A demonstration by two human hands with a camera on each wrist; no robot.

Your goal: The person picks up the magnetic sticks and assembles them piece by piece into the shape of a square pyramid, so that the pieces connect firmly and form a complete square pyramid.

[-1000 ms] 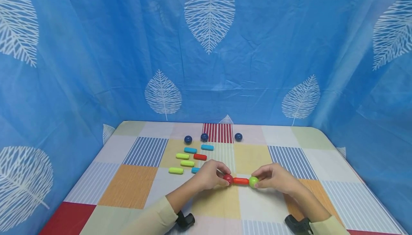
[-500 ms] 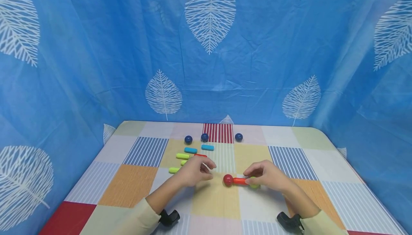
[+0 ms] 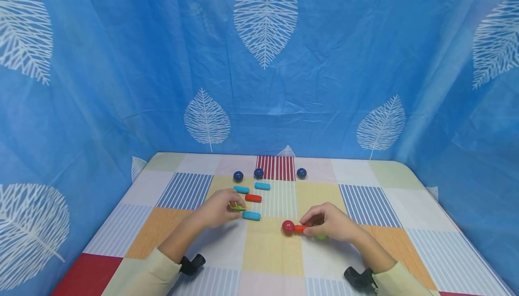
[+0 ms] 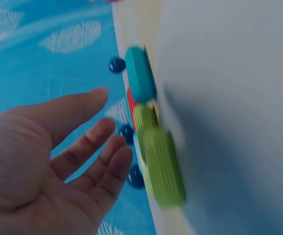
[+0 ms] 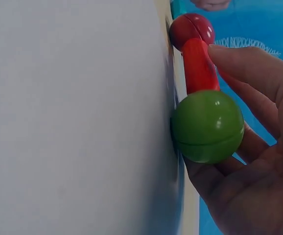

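On the patchwork cloth, a red rod [image 3: 299, 229] joins a red ball [image 3: 288, 227] and a green ball [image 5: 208, 126] in one line. My right hand [image 3: 332, 223] pinches the rod between thumb and fingers, covering most of the green ball in the head view. My left hand [image 3: 216, 208] hovers with loosely bent, parted fingers over the lime green rods [image 4: 165, 169], holding nothing. Two of these rods show in the left wrist view, beside the fingertips; in the head view the hand hides most of them. A light blue rod [image 3: 251, 215] lies just right of the left fingertips.
Beyond the left hand lie another red rod [image 3: 253, 198] and two light blue rods [image 3: 262, 186]. Three navy balls [image 3: 258, 173] sit near the table's far edge. A blue leaf-print curtain [image 3: 324, 84] encloses the back and sides.
My left hand has let go of the red ball and moved left to the lime green rods. My right hand has shifted slightly left, from the green ball onto the red rod.
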